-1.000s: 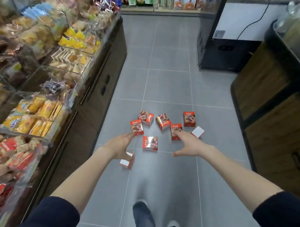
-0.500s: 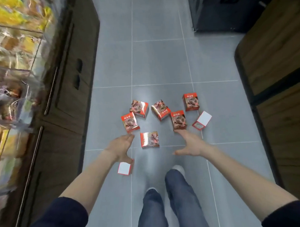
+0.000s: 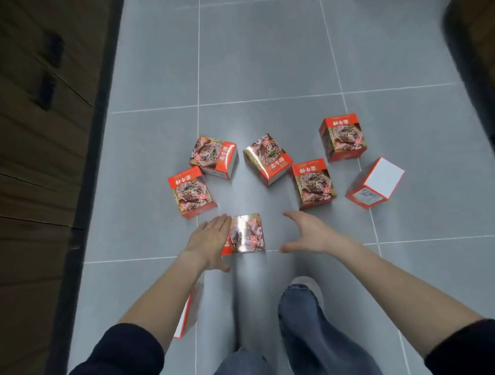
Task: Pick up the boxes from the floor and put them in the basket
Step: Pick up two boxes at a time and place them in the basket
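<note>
Right now the nearest box lies between both spread, empty hands, left hand touching its nine-o'clock side, right hand off at three.

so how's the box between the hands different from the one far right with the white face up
The box between the hands shows its glossy food photo upward; the far-right box shows a plain white face. The left hand overlaps the first box's edge; the second lies away from both hands, beyond the right hand. Both are red-edged and lie on the floor.

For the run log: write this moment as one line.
phase: reaching | left hand: open, at nearest box | right hand: open, apart | basket: unseen
</note>
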